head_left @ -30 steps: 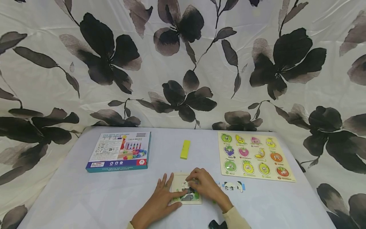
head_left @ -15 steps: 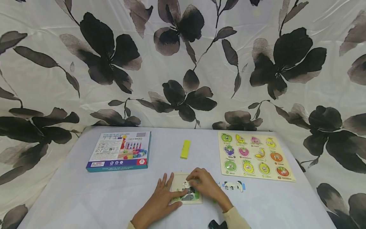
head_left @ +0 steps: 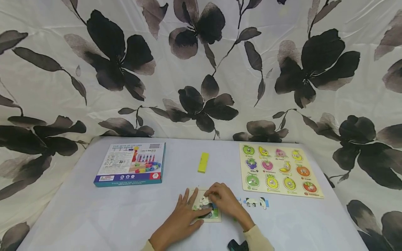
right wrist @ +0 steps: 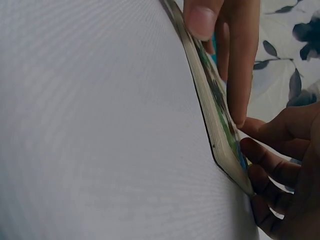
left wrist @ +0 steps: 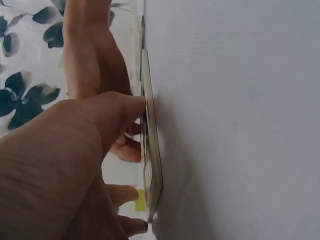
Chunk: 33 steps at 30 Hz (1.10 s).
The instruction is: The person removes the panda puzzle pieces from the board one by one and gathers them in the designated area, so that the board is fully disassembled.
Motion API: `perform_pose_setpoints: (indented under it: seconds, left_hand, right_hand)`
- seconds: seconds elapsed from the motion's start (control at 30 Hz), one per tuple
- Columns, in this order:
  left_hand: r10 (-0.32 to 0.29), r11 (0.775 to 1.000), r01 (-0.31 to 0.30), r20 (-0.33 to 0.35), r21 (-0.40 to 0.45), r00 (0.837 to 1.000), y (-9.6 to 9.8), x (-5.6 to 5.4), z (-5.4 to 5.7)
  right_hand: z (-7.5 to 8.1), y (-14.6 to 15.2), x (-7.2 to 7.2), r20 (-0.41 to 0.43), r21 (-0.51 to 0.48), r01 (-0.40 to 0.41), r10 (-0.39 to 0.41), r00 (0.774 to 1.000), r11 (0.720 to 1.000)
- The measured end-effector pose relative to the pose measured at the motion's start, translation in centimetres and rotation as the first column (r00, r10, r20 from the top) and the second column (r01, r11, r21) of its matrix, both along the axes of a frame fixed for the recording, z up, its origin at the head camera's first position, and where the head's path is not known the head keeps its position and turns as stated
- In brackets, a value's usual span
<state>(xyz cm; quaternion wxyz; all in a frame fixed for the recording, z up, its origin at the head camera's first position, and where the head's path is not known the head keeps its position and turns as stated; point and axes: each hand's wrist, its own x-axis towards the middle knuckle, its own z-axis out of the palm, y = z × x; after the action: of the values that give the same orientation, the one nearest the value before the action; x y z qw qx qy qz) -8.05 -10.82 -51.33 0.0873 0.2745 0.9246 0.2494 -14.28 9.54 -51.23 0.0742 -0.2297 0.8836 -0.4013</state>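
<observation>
A small wooden panda jigsaw puzzle [head_left: 215,220] lies in its tray at the near middle of the table. My left hand [head_left: 179,220] spreads over its left side, index finger straight across the picture and thumb near the front edge. My right hand [head_left: 225,201] bends over the upper right part, thumb and fingertips pinching at a pale puzzle piece [head_left: 204,201], which they mostly cover. In the right wrist view, the right fingertips [right wrist: 260,172] sit at the tray's edge, close to the left index tip. Loose panda pieces [head_left: 255,203] lie to the right.
A boxed bead set [head_left: 130,165] lies at the back left, and a yellow block [head_left: 203,162] at the back middle. The fruit puzzle board [head_left: 281,170] is at the back right. A black object [head_left: 237,245] shows at the front edge by the right sleeve.
My left hand has slid a little to the right and away from me, covering more of the tray's left side. The right hand stays almost where it was.
</observation>
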Motion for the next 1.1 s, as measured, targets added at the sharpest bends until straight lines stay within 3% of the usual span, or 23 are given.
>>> perform_pose_setpoints:
  seconds: [0.73, 1.1]
  left_hand:
    - [-0.015, 1.0, 0.015, -0.018, -0.017, 1.0, 0.44, -0.24, -0.17]
    - [-0.019, 1.0, 0.018, -0.02, -0.02, 1.0, 0.44, -0.02, 0.23]
  right_hand:
    - [0.27, 0.15, -0.03, 0.027, -0.044, 0.01, -0.009, 1.0, 0.999]
    - [-0.04, 0.44, 0.28, 0.091, -0.149, -0.078, 0.093, 0.992, 0.986]
